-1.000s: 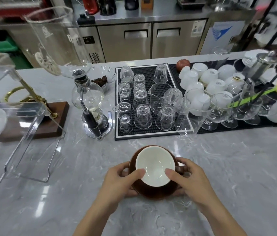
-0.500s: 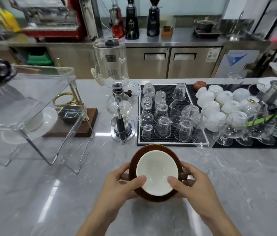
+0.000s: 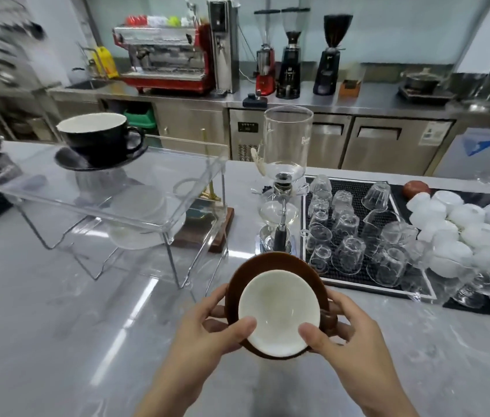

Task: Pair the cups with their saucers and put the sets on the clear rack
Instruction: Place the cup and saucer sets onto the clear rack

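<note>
A brown cup (image 3: pixel 279 311) with a white inside sits on a brown saucer (image 3: pixel 270 263), held above the counter at bottom centre. My left hand (image 3: pixel 207 329) grips the set's left side, thumb on the cup's rim. My right hand (image 3: pixel 346 329) grips the right side by the handle, thumb also on the rim. The clear rack (image 3: pixel 135 218) stands to the left. On its top shelf sits a black cup (image 3: pixel 99 139) on a black saucer (image 3: pixel 69 161). Under that shelf a white cup and saucer set (image 3: pixel 144 218) shows through the plastic.
A glass siphon brewer (image 3: pixel 282 188) stands just behind the held set. To the right lies a black mat (image 3: pixel 355 281) with several upturned glasses and white cups (image 3: pixel 454 227). A steel back counter carries a red espresso machine (image 3: pixel 165 58) and grinders. The grey marble counter (image 3: pixel 57 326) spreads to the left.
My view tilted up and shifted left, bringing the whole rack and the black set on it into sight. Both hands kept their hold on the brown set, which rose slightly.
</note>
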{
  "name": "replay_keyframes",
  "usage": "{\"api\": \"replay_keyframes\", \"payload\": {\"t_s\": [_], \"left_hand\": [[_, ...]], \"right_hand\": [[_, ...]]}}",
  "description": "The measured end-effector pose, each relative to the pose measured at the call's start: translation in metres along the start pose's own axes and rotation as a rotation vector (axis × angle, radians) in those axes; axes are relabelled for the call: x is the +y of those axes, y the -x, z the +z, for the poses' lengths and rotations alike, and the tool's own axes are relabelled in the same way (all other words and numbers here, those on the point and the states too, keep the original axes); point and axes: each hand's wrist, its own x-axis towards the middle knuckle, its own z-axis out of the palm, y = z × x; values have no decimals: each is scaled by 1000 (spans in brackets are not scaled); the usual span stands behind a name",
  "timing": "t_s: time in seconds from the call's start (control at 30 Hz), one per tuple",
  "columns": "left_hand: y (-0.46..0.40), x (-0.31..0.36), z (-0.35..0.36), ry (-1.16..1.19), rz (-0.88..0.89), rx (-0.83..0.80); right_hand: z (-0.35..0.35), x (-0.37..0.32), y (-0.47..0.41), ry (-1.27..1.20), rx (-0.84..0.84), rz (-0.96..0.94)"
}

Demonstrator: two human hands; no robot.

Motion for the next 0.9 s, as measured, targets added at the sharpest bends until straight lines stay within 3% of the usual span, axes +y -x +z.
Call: {"api": "replay_keyframes", "payload": {"t_s": [0.53, 0.9], "left_hand": [[29, 85, -46, -60, 353, 1], [27, 138, -92, 15, 474, 8]], "right_hand": [[33, -108, 14, -33, 14, -238], [82, -168, -2, -77, -70, -408]]}}
